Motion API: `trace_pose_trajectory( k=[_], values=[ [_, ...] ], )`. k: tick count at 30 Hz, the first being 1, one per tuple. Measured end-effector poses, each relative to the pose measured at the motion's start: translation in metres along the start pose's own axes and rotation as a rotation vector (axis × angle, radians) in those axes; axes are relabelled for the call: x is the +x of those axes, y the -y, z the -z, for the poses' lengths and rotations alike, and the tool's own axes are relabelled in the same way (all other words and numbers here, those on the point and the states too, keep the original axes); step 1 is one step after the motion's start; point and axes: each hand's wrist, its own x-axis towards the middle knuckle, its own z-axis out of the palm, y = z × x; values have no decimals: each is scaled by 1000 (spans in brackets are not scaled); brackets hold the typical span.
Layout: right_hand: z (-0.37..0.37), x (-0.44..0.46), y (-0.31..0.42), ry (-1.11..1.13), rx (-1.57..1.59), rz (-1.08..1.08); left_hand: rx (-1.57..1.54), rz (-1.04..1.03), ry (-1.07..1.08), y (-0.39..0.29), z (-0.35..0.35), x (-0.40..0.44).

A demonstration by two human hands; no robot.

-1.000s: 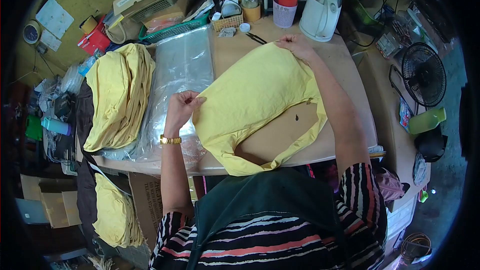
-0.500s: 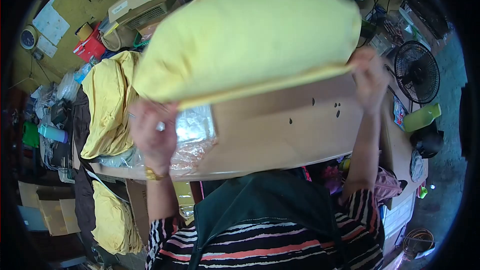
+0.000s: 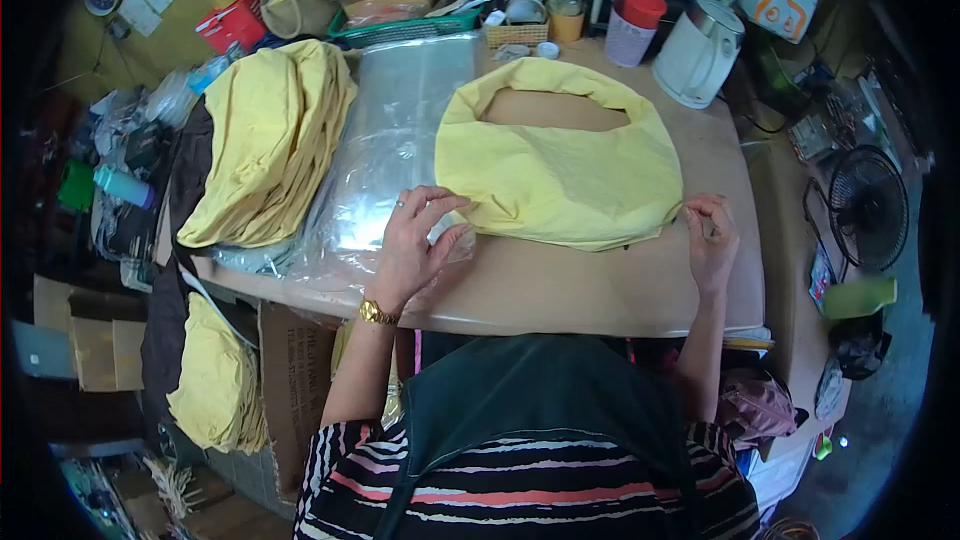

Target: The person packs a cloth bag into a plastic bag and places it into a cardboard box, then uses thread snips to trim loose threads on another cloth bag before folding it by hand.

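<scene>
A yellow cloth bag (image 3: 570,175) with a wide handle opening lies flat on the brown-covered table (image 3: 560,290). My left hand (image 3: 415,245), wearing a ring and a gold watch, is at the bag's lower left corner. Its fingertips touch the cloth while thumb and fingers stand apart. Beside the lower right corner is my right hand (image 3: 712,235), fingers loosely curled with gaps between them; whether a fingertip touches the edge is hard to see. Clear plastic sheets (image 3: 410,110) lie left of the bag, partly behind my left hand.
A pile of yellow cloth pieces (image 3: 265,150) lies at the table's left, and another stack (image 3: 215,380) hangs lower. Along the back stand a white kettle (image 3: 698,50), a red-lidded container (image 3: 635,25), a jar (image 3: 566,10) and a green tray (image 3: 405,30). A black fan (image 3: 868,208) is at right.
The yellow bag came down from the air in front of me and now lies on the table. Both hands lowered with it and their grip loosened. The view shifted, uncovering the back of the table.
</scene>
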Motion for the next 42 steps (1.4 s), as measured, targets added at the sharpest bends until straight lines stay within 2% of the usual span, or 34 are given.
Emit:
trace_pose_trajectory(
  k=[1, 2, 4, 5, 7, 12, 14, 16, 17, 18, 19, 20, 21, 22, 23, 24, 25, 27, 29, 31, 32, 33, 37, 39, 40, 42],
  values=[
    [0, 1, -14, 9, 95, -6, 19, -83, 13, 0, -5, 7],
    [0, 2, -25, -9, 64, -10, -9, -105, 13, 1, -10, 11],
    [1, 4, -37, 123, 280, -65, -14, -146, 55, 5, -17, 19],
    [5, 7, -34, 98, 253, -73, -39, -173, 60, 3, -19, 23],
    [5, 13, -22, 129, 243, -135, 10, -40, 147, -3, -18, 27],
    [1, 23, -22, 194, 239, -69, 44, -72, 219, 6, -22, 37],
    [-6, 22, -29, 220, 214, -43, -63, 6, 345, 7, -19, 40],
    [-14, 21, -42, 250, 290, -192, -96, 42, 364, 8, -18, 42],
    [-17, 21, -45, 271, 315, -181, -151, 58, 387, 8, -19, 40],
    [-17, 22, -45, 201, 204, -55, -132, 80, 378, 9, -20, 38],
    [-20, 23, -43, 125, 90, 69, -151, 2, 202, 10, -23, 36],
    [-26, 24, -40, 132, 104, 77, -169, -84, 27, 9, -25, 36],
    [-31, 25, -36, -36, 268, 41, -160, -80, 22, 6, -26, 36],
    [-34, 26, -33, -206, 428, 1, -228, -86, -150, 2, -28, 36],
    [-37, 23, -30, -206, 431, 2, -300, -93, -318, -3, -31, 33],
    [-39, 18, -27, -237, 318, -95, -361, 30, -374, -7, -36, 22],
    [-40, 14, -24, -268, 201, -192, -365, 33, -372, -8, -36, 15],
    [-37, 19, -13, -254, 84, -190, -215, 34, -345, -9, -33, 9],
    [-35, 20, -15, -247, -34, -194, -234, 33, -342, -6, -42, 6],
    [-36, 20, -23, -85, 20, -210, -241, 218, -200, -7, -44, -3],
    [-34, 20, -24, 7, -11, -294, -250, 242, -173, -6, -46, -6],
    [-35, 21, -25, -5, -22, -304, -263, 232, -162, -5, -47, -5],
    [-36, 18, -46, -65, 88, -312, -308, 259, -162, 2, -49, -6],
    [-24, 16, -53, 105, 534, -384, -294, 287, -236, 7, -49, -7],
    [-15, 15, -44, 93, 527, -387, -277, 320, -224, 4, -44, -7],
    [2, 14, -21, 370, 513, -477, -290, 293, -246, 6, -48, -10]
  ],
)
